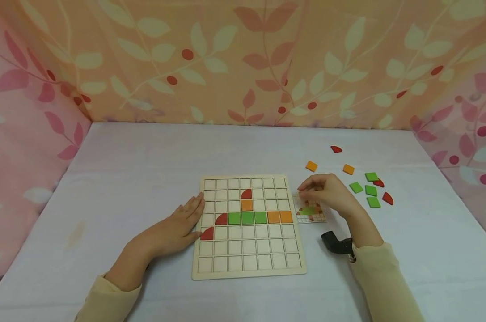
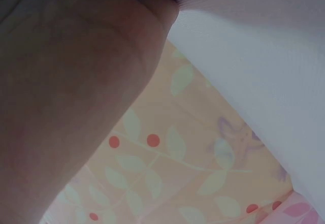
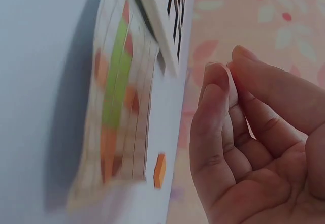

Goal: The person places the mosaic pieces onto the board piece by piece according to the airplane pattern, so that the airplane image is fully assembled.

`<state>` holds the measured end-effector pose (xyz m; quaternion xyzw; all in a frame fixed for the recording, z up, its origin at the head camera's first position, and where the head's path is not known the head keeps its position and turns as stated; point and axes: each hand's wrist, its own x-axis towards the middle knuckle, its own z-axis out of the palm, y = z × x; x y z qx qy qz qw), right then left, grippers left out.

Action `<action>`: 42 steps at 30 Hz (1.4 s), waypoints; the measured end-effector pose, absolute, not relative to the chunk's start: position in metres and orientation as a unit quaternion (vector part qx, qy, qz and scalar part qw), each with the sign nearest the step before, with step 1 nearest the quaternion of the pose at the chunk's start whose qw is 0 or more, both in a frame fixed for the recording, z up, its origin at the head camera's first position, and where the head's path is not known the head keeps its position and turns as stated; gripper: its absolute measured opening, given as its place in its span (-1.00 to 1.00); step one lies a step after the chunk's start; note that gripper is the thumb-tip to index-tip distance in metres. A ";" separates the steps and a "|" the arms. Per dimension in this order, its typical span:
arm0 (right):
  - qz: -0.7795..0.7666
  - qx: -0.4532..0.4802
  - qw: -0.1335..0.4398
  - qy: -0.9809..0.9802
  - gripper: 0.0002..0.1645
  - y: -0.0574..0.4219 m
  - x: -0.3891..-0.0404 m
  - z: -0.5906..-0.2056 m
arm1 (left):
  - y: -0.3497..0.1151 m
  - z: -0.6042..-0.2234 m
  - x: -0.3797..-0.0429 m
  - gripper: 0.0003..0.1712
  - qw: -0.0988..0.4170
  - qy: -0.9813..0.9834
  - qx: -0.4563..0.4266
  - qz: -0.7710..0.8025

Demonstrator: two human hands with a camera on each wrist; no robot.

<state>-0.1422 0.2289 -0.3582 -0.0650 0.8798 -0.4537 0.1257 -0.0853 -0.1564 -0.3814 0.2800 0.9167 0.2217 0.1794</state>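
A wooden grid board [image 1: 251, 247] lies on the table. On it are red quarter-circle tiles [image 1: 207, 233], a row of green square tiles [image 1: 247, 218] and orange square tiles [image 1: 273, 217]. The left hand [image 1: 174, 230] rests flat at the board's left side, fingertips touching its edge; the left wrist view shows mainly the palm side of that hand [image 2: 86, 71]. Above a patterned card [image 3: 116, 82] beside the board hovers the right hand [image 1: 327, 193]. Its fingers are loosely bent, thumb and index tips close together, and no piece shows between them in the right wrist view.
Loose green squares [image 1: 373, 202], orange squares [image 1: 348, 169] and red quarter circles [image 1: 387, 198] lie scattered at the right. Some of them overlap. A black wrist-worn device [image 1: 336, 244] sticks out by the right sleeve. Patterned curtains [image 1: 210, 89] stand around the white-covered table [image 1: 146, 147].
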 end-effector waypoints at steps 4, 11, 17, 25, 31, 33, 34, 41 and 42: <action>-0.446 -0.044 0.105 0.888 -0.71 0.249 -0.142 -0.356 | -0.156 -0.381 -0.086 -0.18 0.179 0.917 0.282 0.220; -0.457 -0.012 0.085 0.885 -0.60 0.274 -0.142 -0.355 | -0.155 -0.380 -0.085 -0.18 0.180 0.916 0.281 0.221; -0.464 0.016 0.071 0.883 -0.53 0.293 -0.141 -0.355 | -0.155 -0.380 -0.086 -0.18 0.180 0.916 0.282 0.222; -0.478 0.049 0.038 0.876 -0.59 0.319 -0.140 -0.359 | -0.155 -0.380 -0.085 -0.17 0.178 0.917 0.280 0.221; -0.485 0.081 0.018 0.871 -0.77 0.336 -0.140 -0.364 | -0.156 -0.380 -0.085 -0.18 0.176 0.917 0.282 0.222; -0.492 0.090 0.012 0.866 -0.81 0.340 -0.140 -0.366 | -0.156 -0.380 -0.085 -0.18 0.176 0.917 0.282 0.222; -0.497 0.094 0.010 0.863 -0.86 0.342 -0.140 -0.367 | -0.156 -0.381 -0.085 -0.18 0.176 0.917 0.281 0.222; -0.501 0.138 0.006 0.854 -0.89 0.349 -0.140 -0.372 | -0.157 -0.382 -0.086 -0.17 0.176 0.917 0.281 0.221; -0.488 0.143 0.007 0.861 -0.81 0.350 -0.140 -0.372 | -0.157 -0.382 -0.086 -0.17 0.176 0.917 0.282 0.221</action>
